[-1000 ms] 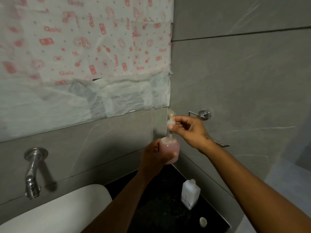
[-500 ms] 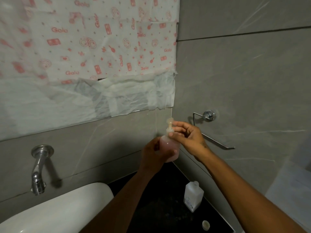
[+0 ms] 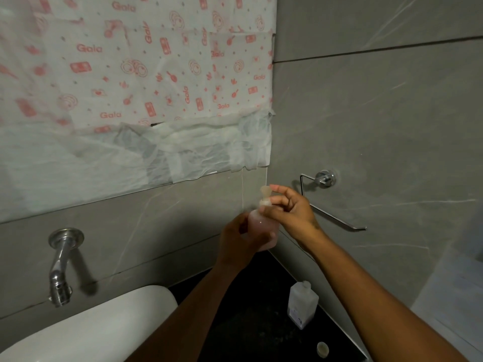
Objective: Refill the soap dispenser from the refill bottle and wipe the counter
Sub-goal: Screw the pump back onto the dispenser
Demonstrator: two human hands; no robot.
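Progress looks well along, we judge: nearest us a small round cap (image 3: 322, 348) lies on the black stone worktop (image 3: 248, 322) beside the uncapped clear plastic refill bottle (image 3: 302, 305). Farther, our left hand (image 3: 241, 242) grips the pink-filled soap dispenser (image 3: 262, 229) while our right hand (image 3: 291, 210) pinches its pump. Wiping remains.

In front of me the grey tiled wall (image 3: 366, 113) meets a second tiled face at a corner. Taped across the left face hangs a white paper sheet (image 3: 130, 74) printed with red "Gala" lettering and small red icons; its lower edge is crumpled and overlaid with translucent strips. Below it a chrome tap (image 3: 60, 265) projects from the wall, spout pointing down, above the rounded white basin (image 3: 91, 327). On the right wall a chrome towel holder (image 3: 325, 178) carries a thin bent bar.
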